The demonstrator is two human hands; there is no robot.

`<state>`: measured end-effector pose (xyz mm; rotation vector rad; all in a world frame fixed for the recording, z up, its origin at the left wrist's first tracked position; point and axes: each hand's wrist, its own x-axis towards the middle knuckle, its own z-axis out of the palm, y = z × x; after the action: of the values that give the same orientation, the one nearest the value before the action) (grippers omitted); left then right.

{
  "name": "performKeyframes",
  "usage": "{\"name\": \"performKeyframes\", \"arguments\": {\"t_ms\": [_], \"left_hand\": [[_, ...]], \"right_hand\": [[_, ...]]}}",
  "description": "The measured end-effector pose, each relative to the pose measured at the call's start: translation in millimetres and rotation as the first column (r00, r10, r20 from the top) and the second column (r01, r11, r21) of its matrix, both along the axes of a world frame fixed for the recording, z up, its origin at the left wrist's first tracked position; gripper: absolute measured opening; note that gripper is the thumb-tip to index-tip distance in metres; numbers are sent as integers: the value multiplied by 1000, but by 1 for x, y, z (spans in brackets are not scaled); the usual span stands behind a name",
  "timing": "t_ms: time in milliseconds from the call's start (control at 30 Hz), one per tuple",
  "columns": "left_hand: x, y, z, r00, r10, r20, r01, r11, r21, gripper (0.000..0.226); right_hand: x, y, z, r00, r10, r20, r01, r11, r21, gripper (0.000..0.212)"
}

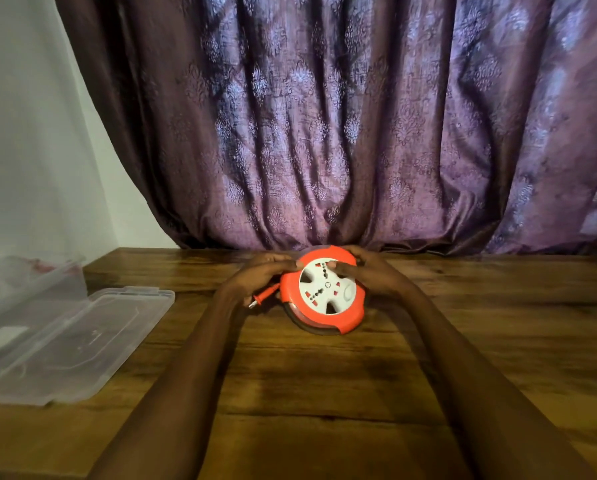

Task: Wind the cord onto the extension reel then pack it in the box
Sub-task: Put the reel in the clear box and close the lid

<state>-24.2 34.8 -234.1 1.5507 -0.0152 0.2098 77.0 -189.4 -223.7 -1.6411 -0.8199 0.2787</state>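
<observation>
Nearest the viewer, two bare forearms reach forward over a dark wooden table (324,393), one from each side, meeting at the middle of the tabletop.

There both hands hold an orange extension reel (323,289) with a white socket face, tilted up toward the viewer with its near edge resting on the table. The left hand (260,277) wraps the reel's left rim, thumb on the top edge. The right hand (373,271) closes around the far right rim, with a finger or thumb pressed on the white face. Both grips are closed on the reel.

A short orange plug (264,296) sticks out at the reel's left side, just under the left hand. No loose cord shows on the table, so the winding looks finished or nearly so; the wound cord itself cannot be made out.

To the near left lies a clear plastic lid (82,344), flat on the table. Just beyond it, at the far left edge, stands the clear plastic box (30,282), open, well apart from the reel.

At the far side hangs a purple patterned curtain (324,133), with a pale wall (30,133) to its left.

The next move likely calls for tucking the plug in, then carrying the reel left and lowering it flat into the box.
</observation>
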Motion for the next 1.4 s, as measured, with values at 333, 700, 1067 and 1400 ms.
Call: {"name": "performKeyframes", "arguments": {"t_ms": [333,700,1067,1400], "left_hand": [[0,-21,-3,975,222,0,-222,974,-46,19],[-65,28,34,769,576,276,-634,744,212,9],[-225,71,48,486,801,349,-873,430,229,24],[-353,111,8,12,896,444,-938,-144,316,35]], "right_hand": [[1,-4,-1,983,-175,-54,174,985,-21,19],[-23,26,8,953,-214,-213,233,970,68,23],[-102,89,22,982,-58,-182,86,985,152,28],[-199,171,29,920,255,-299,-229,966,118,39]]}}
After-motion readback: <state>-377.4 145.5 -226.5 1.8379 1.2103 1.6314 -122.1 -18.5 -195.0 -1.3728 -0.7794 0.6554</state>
